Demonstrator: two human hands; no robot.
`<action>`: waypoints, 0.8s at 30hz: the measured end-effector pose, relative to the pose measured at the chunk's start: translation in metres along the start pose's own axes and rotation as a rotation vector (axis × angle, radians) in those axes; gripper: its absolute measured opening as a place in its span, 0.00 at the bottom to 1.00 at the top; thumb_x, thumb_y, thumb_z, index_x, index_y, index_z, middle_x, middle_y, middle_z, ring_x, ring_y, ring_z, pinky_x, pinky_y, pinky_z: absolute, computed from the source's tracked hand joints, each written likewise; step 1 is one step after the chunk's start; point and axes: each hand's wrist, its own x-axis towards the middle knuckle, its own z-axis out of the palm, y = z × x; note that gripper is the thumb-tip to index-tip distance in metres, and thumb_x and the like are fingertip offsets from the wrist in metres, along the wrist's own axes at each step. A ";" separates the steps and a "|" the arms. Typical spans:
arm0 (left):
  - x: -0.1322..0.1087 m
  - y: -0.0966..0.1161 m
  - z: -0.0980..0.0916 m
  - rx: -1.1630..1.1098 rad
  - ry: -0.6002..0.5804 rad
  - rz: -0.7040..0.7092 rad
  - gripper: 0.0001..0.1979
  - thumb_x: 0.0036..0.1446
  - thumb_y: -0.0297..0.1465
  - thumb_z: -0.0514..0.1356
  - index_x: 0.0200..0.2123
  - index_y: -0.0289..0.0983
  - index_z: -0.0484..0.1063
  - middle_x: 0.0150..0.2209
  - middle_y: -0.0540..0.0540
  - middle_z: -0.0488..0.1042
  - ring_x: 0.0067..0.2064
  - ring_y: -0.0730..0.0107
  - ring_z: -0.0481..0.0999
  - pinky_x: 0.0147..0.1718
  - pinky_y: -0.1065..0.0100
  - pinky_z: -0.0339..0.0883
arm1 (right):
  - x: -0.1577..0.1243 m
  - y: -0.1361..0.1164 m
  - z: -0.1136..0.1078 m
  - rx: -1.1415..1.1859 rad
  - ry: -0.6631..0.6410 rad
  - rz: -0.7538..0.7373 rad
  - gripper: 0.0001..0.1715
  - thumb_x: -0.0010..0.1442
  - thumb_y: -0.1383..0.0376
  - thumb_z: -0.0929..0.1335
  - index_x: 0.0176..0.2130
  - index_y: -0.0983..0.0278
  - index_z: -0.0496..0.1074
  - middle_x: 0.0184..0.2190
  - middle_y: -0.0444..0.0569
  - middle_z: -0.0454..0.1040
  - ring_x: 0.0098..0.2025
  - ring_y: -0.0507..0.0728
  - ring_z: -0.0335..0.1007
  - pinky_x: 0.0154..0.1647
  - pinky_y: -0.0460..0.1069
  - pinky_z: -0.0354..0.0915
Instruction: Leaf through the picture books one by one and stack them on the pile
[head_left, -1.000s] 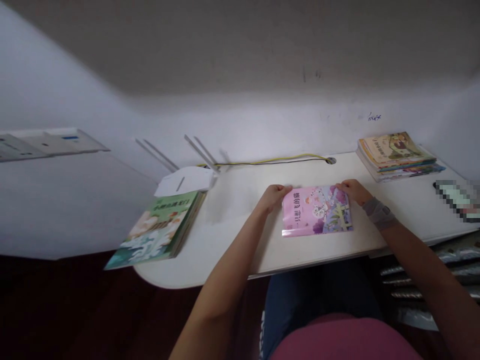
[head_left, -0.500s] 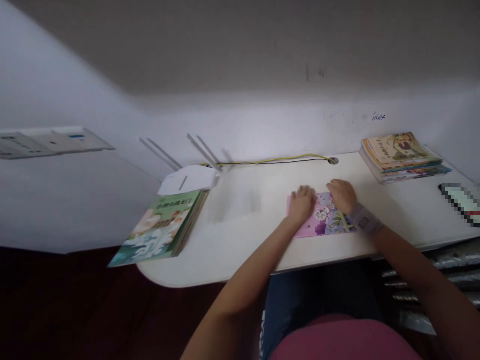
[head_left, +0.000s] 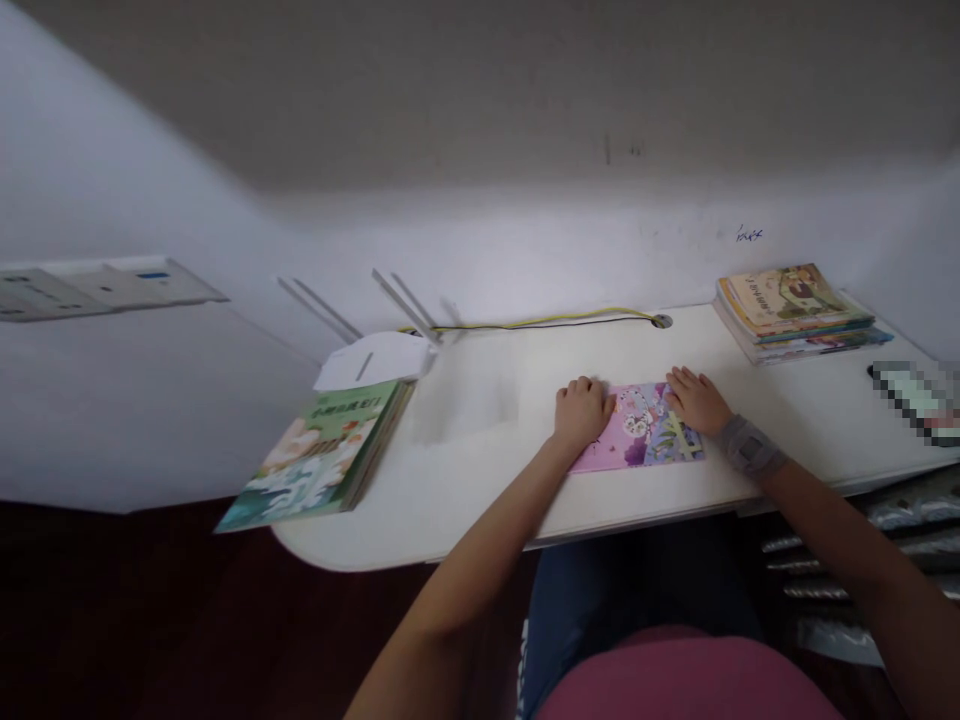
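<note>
A pink and purple picture book (head_left: 637, 425) with a cartoon animal on it lies flat on the white desk, close to its front edge. At its left end, my left hand (head_left: 581, 412) is curled over the edge with the thumb on the cover. My right hand (head_left: 699, 400), with a grey band on the wrist, rests at the book's upper right edge, its fingers stretched out and lying flat. Part of the book's left side is hidden under my left hand.
A stack of books (head_left: 795, 310) stands at the back right, near a pixelated phone-like object (head_left: 911, 395). Green-covered books (head_left: 322, 450) overhang the desk's left edge, beside a white router (head_left: 375, 360) with antennas. A yellow cable (head_left: 540, 319) runs along the wall.
My left hand has slid left and down to the book's left end. My right hand has shifted right, off the cover's upper middle to its right edge, and its fingers have straightened.
</note>
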 end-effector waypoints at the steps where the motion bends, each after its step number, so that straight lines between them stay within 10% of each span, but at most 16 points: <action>1: 0.003 0.001 -0.001 -0.005 0.000 -0.012 0.21 0.61 0.43 0.47 0.45 0.35 0.69 0.48 0.34 0.70 0.52 0.52 0.65 0.50 0.55 0.55 | 0.000 -0.002 0.000 0.002 -0.005 0.006 0.28 0.66 0.60 0.54 0.61 0.70 0.59 0.63 0.58 0.57 0.64 0.63 0.50 0.60 0.60 0.50; 14: 0.030 -0.019 -0.014 -0.382 -0.081 -0.197 0.19 0.52 0.46 0.56 0.26 0.35 0.71 0.36 0.36 0.74 0.46 0.50 0.71 0.46 0.56 0.60 | 0.000 -0.011 0.003 0.028 0.014 0.059 0.27 0.66 0.60 0.55 0.60 0.67 0.59 0.63 0.56 0.57 0.64 0.62 0.51 0.60 0.60 0.49; 24: -0.062 -0.041 -0.025 -1.264 -0.357 -0.380 0.17 0.45 0.40 0.64 0.34 0.36 0.66 0.25 0.48 0.73 0.21 0.76 0.70 0.17 0.75 0.60 | -0.001 -0.013 0.005 0.040 0.036 0.055 0.27 0.66 0.60 0.55 0.60 0.66 0.60 0.63 0.57 0.57 0.64 0.63 0.51 0.60 0.62 0.48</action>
